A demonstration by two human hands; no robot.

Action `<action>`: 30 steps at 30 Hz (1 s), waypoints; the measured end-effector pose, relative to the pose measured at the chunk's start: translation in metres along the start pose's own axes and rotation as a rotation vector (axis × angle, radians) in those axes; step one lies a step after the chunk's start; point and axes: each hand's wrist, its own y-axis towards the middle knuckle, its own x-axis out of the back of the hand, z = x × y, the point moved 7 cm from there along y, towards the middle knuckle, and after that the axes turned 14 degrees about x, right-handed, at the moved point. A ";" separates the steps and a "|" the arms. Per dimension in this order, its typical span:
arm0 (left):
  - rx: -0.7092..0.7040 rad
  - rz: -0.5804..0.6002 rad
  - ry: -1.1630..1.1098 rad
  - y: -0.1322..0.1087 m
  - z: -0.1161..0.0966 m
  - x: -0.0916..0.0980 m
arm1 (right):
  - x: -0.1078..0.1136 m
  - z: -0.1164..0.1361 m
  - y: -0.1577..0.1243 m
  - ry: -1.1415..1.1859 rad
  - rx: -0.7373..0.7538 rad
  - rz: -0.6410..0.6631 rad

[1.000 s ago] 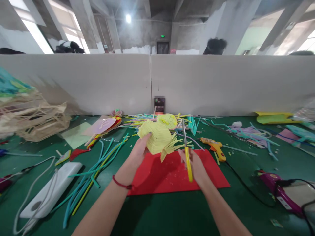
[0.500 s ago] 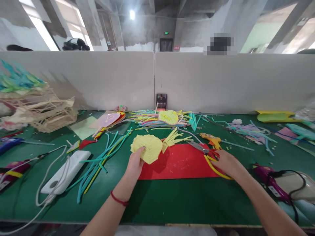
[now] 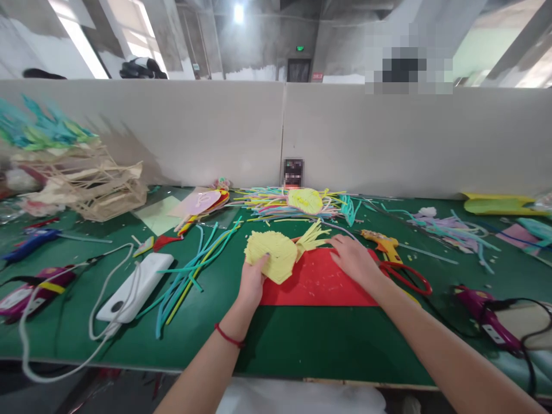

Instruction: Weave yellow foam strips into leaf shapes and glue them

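Note:
My left hand grips a pale yellow woven piece, thumb on its face. A bundle of loose yellow strips fans out at the piece's right end. My right hand reaches over the red sheet, fingers apart near the strip ends, holding nothing that I can see. Red and yellow scissors lie to the right of the sheet, partly hidden by my right forearm.
A yellow glue gun lies beyond my right hand. Coloured stems and a yellow disc lie at the back. To the left are a white power bank with cables and teal stems.
My right hand has let go of the scissors and moved left towards the yellow strips. The scissors now lie on the table. The whole view has shifted slightly.

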 end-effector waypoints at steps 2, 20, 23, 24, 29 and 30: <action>0.023 0.021 -0.010 0.001 0.001 -0.002 | -0.012 0.010 0.018 0.013 0.036 -0.008; 0.070 0.236 0.131 -0.009 0.018 -0.025 | 0.036 -0.057 0.035 0.140 -0.275 -0.411; 0.043 0.238 0.183 -0.009 0.021 -0.026 | 0.044 -0.056 0.037 0.175 -0.282 -0.451; 0.030 0.226 0.202 -0.007 0.022 -0.025 | 0.045 -0.054 0.038 0.190 -0.274 -0.457; -0.084 0.090 0.356 0.002 0.016 -0.012 | 0.043 -0.039 0.034 0.275 -0.201 -0.448; -0.110 0.060 0.402 0.003 0.013 -0.009 | 0.043 -0.037 0.032 0.288 -0.194 -0.442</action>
